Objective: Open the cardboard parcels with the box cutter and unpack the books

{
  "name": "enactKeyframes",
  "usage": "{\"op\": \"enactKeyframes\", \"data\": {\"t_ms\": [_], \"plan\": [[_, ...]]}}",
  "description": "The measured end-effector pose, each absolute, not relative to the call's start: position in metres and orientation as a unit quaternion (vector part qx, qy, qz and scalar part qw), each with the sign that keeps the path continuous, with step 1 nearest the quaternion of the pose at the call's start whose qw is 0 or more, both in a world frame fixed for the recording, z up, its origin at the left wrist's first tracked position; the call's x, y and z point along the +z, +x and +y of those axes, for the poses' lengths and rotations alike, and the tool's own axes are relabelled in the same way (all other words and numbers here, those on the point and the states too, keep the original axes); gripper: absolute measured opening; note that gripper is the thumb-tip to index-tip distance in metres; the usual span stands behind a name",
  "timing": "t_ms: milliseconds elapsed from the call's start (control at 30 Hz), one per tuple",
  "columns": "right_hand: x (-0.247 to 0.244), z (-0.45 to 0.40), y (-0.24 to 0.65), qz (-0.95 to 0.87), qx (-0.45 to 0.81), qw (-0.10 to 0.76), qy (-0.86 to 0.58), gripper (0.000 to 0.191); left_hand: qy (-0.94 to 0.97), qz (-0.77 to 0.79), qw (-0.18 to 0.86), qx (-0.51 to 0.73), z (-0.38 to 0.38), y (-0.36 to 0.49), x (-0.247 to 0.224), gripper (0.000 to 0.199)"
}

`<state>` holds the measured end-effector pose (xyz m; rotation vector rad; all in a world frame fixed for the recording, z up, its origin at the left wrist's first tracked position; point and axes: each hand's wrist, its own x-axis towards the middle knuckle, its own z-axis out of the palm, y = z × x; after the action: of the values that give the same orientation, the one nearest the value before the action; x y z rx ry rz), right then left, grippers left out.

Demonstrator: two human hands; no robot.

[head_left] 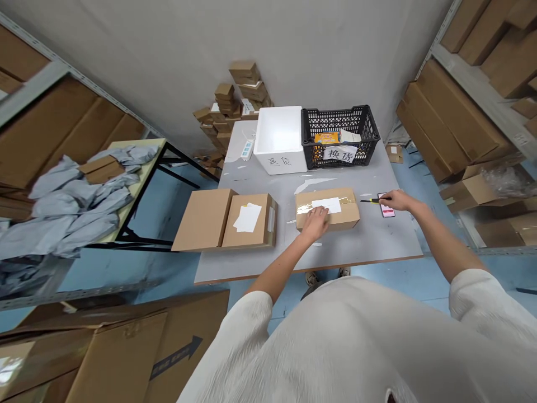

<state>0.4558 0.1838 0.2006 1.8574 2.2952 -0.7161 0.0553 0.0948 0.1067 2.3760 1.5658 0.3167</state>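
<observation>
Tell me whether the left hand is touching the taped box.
Touching: the head view shows the left hand resting on the taped box, fingers by its white label.

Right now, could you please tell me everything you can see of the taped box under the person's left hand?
The box is a low, oblong brown carton, apparently cardboard, lying flat on the grey table, nearer the person than the black crate and apart from it. Its top looks closed, with shiny tape running lengthwise and a white label whose print is too small to read. The left hand rests on top, fingers reaching the label.
</observation>
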Motion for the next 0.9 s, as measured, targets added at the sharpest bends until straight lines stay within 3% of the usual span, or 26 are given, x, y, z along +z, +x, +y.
{"op": "enactKeyframes", "data": {"t_ms": [200, 467, 600, 900], "plan": [[0.199, 0.182, 0.448, 0.729, -0.337, 0.008, 0.596, 0.045, 0.847, 0.501, 0.172, 0.056, 0.129, 0.119, 0.113, 0.07], [0.167, 0.181, 0.446, 0.709, -0.405, -0.038, 0.576, 0.043, 0.828, 0.528, 0.186, -0.024, 0.137, 0.139, 0.122, 0.076], [0.155, 0.19, 0.449, 0.747, -0.366, -0.031, 0.554, 0.043, 0.82, 0.537, 0.191, -0.04, 0.137, 0.14, 0.125, 0.08], [0.146, 0.217, 0.436, 0.81, -0.237, 0.069, 0.532, 0.045, 0.813, 0.545, 0.205, -0.026, 0.134, 0.142, 0.124, 0.089]]}}
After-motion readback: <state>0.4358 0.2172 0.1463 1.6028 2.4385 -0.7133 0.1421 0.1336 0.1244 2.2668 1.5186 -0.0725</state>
